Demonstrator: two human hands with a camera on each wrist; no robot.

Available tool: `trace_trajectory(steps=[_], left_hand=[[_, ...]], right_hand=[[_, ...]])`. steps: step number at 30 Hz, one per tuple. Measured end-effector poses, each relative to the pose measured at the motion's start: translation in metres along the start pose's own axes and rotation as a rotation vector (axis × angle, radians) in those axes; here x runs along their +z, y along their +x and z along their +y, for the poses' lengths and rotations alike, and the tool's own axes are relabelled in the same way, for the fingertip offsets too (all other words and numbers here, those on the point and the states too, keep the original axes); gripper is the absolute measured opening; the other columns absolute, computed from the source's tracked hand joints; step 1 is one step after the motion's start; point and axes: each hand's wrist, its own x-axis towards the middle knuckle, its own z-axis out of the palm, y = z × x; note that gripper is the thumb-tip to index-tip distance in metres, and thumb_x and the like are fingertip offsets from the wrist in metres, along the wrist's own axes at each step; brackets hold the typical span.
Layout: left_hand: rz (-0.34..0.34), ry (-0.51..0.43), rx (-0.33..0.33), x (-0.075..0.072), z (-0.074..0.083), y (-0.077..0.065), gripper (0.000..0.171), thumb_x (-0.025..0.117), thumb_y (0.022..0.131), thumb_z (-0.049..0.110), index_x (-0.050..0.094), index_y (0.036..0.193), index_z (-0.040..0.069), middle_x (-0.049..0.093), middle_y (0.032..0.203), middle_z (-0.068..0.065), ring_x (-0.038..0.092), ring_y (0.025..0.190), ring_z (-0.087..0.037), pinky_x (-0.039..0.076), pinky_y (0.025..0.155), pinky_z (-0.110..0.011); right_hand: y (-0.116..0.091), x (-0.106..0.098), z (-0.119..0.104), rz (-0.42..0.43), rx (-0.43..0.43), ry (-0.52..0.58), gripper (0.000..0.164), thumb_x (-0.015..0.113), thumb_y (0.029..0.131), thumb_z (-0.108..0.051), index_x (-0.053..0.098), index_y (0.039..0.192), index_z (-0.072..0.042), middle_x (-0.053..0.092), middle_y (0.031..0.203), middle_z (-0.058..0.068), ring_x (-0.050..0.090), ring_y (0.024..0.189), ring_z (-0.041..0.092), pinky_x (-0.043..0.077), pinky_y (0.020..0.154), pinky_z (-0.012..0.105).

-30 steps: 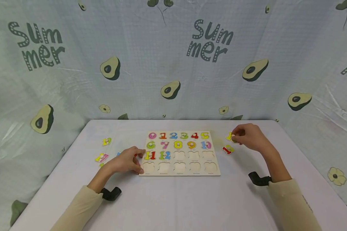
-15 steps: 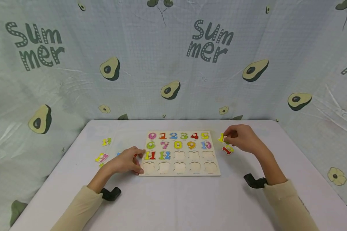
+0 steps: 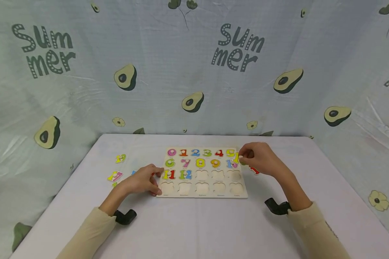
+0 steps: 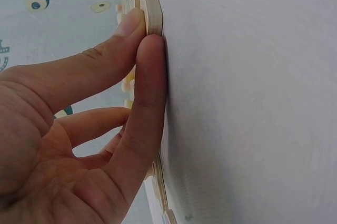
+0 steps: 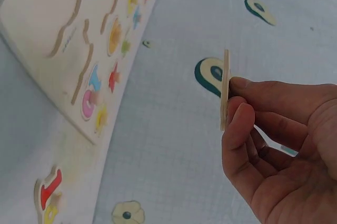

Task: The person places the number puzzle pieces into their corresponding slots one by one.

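A wooden number puzzle board [image 3: 209, 187] lies mid-table, its upper spots filled with coloured numbers 0 to 12 and its lower recesses bare. My left hand [image 3: 142, 180] holds the board's left edge; in the left wrist view the thumb [image 4: 131, 24] lies on its face and a finger [image 4: 150, 71] against its side. Raised at the board's upper right, my right hand [image 3: 259, 157] pinches a number puzzle piece [image 3: 236, 158] with a yellow 1; its second digit is mostly covered. That piece appears edge-on in the right wrist view, between thumb and fingers [image 5: 239, 124].
Right of the board lies another piece with a red 1 [image 3: 255, 171], partly behind the right hand. On the left are a yellow-green piece [image 3: 120, 158], a yellow-pink piece [image 3: 115, 176] and others partly hidden by the left hand. A patterned cloth [image 3: 149, 108] hangs behind the table.
The right hand has carried the yellow-1 piece leftward, from beside the board to over its upper right corner. The left hand stays at the board's left edge.
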Motion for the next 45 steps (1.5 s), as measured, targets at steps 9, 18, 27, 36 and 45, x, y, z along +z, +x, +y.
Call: trace_trajectory(steps=[9,18,27,36,45], left_hand=[[-0.004,-0.015,-0.009,0.001,-0.001,0.002,0.087,0.087,0.079,0.002,0.041,0.151,-0.012,0.053,0.125,-0.016,0.069,0.068,-0.014,0.06,0.068,-0.029],[-0.016,-0.019,-0.004,0.0,-0.001,0.0,0.086,0.087,0.079,0.002,0.041,0.151,-0.012,0.053,0.126,-0.017,0.068,0.067,-0.014,0.06,0.067,-0.029],[-0.018,-0.01,-0.008,0.0,-0.003,0.0,0.086,0.087,0.08,0.004,0.041,0.152,-0.011,0.053,0.126,-0.017,0.068,0.067,-0.013,0.059,0.067,-0.028],[-0.018,-0.018,-0.002,-0.001,-0.002,-0.001,0.085,0.086,0.081,0.003,0.041,0.151,-0.011,0.052,0.129,-0.019,0.068,0.066,-0.014,0.06,0.067,-0.028],[-0.02,-0.021,-0.005,-0.002,-0.002,-0.001,0.085,0.086,0.08,0.002,0.041,0.152,-0.011,0.052,0.129,-0.019,0.068,0.066,-0.013,0.06,0.067,-0.029]], right_hand=[[0.022,0.026,-0.026,-0.032,-0.104,0.043,0.008,0.074,0.092,-0.01,0.074,0.098,-0.006,0.07,0.085,0.003,0.06,0.075,0.015,0.052,0.069,0.028],[0.04,0.056,-0.052,-0.113,-0.135,0.096,0.005,0.075,0.091,-0.01,0.075,0.096,-0.008,0.069,0.082,0.002,0.058,0.072,0.014,0.051,0.066,0.027],[0.05,0.082,-0.058,-0.185,-0.157,0.103,0.004,0.075,0.091,-0.01,0.075,0.093,-0.006,0.067,0.079,0.001,0.058,0.072,0.012,0.05,0.067,0.025],[0.054,0.103,-0.049,-0.228,-0.124,0.067,0.005,0.075,0.09,-0.006,0.073,0.086,-0.009,0.064,0.076,0.0,0.055,0.069,0.012,0.047,0.062,0.023],[0.055,0.111,-0.044,-0.246,-0.108,0.059,0.008,0.073,0.089,-0.005,0.072,0.084,-0.01,0.063,0.073,0.0,0.053,0.064,0.011,0.044,0.061,0.023]])
